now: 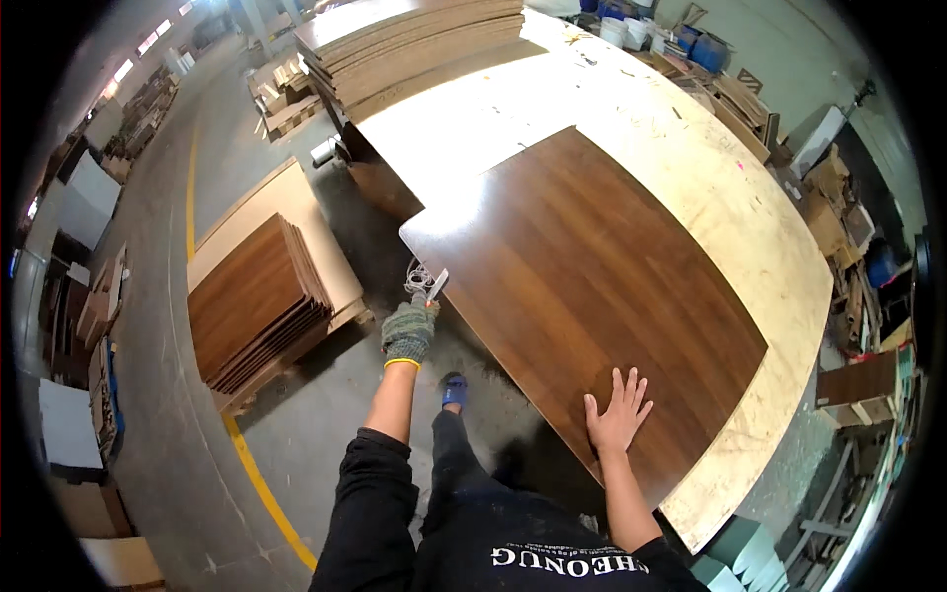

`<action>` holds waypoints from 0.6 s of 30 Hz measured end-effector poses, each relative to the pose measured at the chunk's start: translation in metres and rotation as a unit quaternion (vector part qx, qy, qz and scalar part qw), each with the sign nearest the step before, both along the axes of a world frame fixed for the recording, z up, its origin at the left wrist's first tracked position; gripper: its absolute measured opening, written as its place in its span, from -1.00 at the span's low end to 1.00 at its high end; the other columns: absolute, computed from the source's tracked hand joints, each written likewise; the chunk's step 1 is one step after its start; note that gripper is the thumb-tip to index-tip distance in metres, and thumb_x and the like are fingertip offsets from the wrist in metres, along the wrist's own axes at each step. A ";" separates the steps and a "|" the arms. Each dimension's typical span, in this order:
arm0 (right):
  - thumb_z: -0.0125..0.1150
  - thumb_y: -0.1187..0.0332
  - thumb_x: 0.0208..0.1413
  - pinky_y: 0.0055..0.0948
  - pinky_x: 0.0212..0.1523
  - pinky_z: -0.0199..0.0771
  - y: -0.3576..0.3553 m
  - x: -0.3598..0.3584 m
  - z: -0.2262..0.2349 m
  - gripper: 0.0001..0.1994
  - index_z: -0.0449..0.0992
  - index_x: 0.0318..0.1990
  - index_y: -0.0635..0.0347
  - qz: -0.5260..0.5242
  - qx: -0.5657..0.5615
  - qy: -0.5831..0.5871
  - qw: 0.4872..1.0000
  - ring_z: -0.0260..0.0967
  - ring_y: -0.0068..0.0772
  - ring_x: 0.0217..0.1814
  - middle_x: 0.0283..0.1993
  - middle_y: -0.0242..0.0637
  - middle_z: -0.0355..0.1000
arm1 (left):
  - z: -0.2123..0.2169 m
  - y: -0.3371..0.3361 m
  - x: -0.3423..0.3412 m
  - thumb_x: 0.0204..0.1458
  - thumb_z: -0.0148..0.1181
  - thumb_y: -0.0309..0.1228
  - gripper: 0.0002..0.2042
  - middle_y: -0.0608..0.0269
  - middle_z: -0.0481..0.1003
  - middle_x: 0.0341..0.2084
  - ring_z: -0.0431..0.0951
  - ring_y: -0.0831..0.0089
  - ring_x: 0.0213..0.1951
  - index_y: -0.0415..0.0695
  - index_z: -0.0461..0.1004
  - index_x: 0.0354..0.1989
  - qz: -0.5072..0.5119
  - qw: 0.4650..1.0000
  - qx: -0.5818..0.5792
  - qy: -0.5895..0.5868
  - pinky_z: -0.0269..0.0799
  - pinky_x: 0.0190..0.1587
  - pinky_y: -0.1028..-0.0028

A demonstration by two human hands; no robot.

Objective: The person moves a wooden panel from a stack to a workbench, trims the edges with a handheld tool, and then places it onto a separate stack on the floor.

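A brown wood-grain panel lies on the pale worktable, its left edge jutting out past the table. My right hand, bare, rests flat on the panel near its near edge with the fingers spread. At the panel's left edge my left hand, in a grey-green knit glove with a yellow cuff, is closed round a small tool with a flat pale blade. The blade is close to the edge; whether it touches cannot be told. Thin curled strips bunch just beyond the gloved fingers.
To the left, a stack of brown panels sits on a larger tan board. More stacked boards stand at the far end of the worktable. Scrap wood and blue containers line the right wall. A yellow line runs along the floor.
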State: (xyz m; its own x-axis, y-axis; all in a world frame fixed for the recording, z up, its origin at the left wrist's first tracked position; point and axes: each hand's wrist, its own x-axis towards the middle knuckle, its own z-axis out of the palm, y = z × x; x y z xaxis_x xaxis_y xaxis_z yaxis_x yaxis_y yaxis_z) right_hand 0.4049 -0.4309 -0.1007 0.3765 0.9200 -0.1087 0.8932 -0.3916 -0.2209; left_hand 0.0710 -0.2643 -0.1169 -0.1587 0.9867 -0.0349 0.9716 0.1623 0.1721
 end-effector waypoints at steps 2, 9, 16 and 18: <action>0.11 0.00 0.00 0.13 0.36 -0.44 -0.002 0.006 -0.004 -0.32 0.10 0.29 -0.08 0.000 0.030 -0.003 1.000 -0.42 -0.12 0.49 0.44 -0.28 -0.22 | 0.002 0.004 0.000 0.13 -0.12 -0.01 -0.61 -0.04 0.48 -0.40 0.50 0.01 -0.34 -0.04 0.36 -0.09 -0.029 0.999 -0.013 0.005 0.37 -0.29 0.09; 0.15 0.11 -0.04 0.10 0.36 -0.40 -0.004 0.005 -0.004 -0.36 0.16 0.25 -0.03 0.000 0.046 -0.002 0.999 -0.34 -0.11 0.48 0.42 -0.26 -0.14 | 0.016 0.029 -0.016 0.12 -0.13 0.01 -0.60 -0.06 0.49 -0.39 0.52 -0.01 -0.34 -0.04 0.34 -0.09 -0.004 0.999 -0.040 -0.019 0.40 -0.30 0.08; 0.14 0.16 -0.05 0.09 0.36 -0.36 -0.002 0.006 -0.005 -0.39 0.21 0.22 0.01 -0.011 0.061 0.004 0.998 -0.28 -0.09 0.47 0.40 -0.25 -0.08 | 0.009 0.065 -0.045 0.12 -0.15 0.03 -0.58 -0.06 0.50 -0.36 0.51 0.00 -0.29 -0.02 0.34 -0.05 0.002 0.999 -0.052 -0.009 0.38 -0.26 0.07; 0.12 0.17 -0.04 0.07 0.36 -0.35 -0.002 0.005 -0.006 -0.40 0.21 0.22 0.02 -0.016 0.067 0.001 0.998 -0.26 -0.08 0.46 0.40 -0.23 -0.06 | 0.011 0.076 -0.053 0.12 -0.15 0.03 -0.58 -0.06 0.50 -0.35 0.51 0.00 -0.28 -0.01 0.34 -0.04 0.001 0.999 -0.047 -0.017 0.38 -0.25 0.07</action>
